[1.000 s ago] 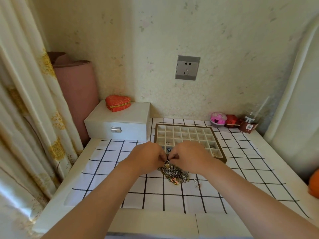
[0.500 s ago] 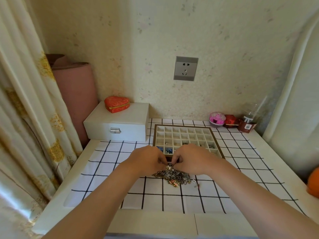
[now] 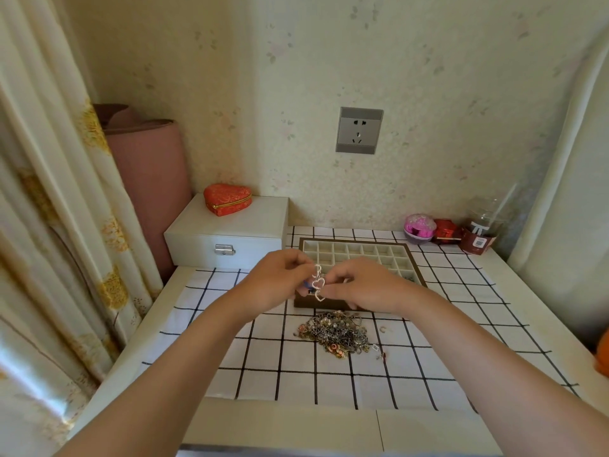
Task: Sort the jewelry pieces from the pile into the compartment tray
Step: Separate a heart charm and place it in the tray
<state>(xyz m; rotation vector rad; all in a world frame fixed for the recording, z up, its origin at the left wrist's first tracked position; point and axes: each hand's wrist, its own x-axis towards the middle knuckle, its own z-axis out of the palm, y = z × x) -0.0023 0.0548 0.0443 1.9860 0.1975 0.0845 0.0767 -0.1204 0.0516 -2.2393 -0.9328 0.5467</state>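
1. Left of centre, a white box (image 3: 230,232) with a red heart-shaped case (image 3: 227,199) on top stands at the back of the counter (image 3: 280,420), well apart from the work.
2. At mid-frame the left hand (image 3: 276,282) has its fingers curled and pinches the upper end of a heart-link piece (image 3: 318,284).
3. That piece hangs between the two hands, above the near rim of the compartment tray (image 3: 356,240) and clear of the pile (image 3: 336,331).
4. The right hand (image 3: 365,285) pinches it from the right side with curled fingers.
5. The pile lies below the hands on the checked cloth (image 3: 263,357), just in front of the tray; a few loose bits (image 3: 382,329) lie to its right.
6. The piece looks light, limp at its joins and stone-set, so it is likely to snag. It is best held by a metal link, not the stones, and lowered slowly into a free compartment.
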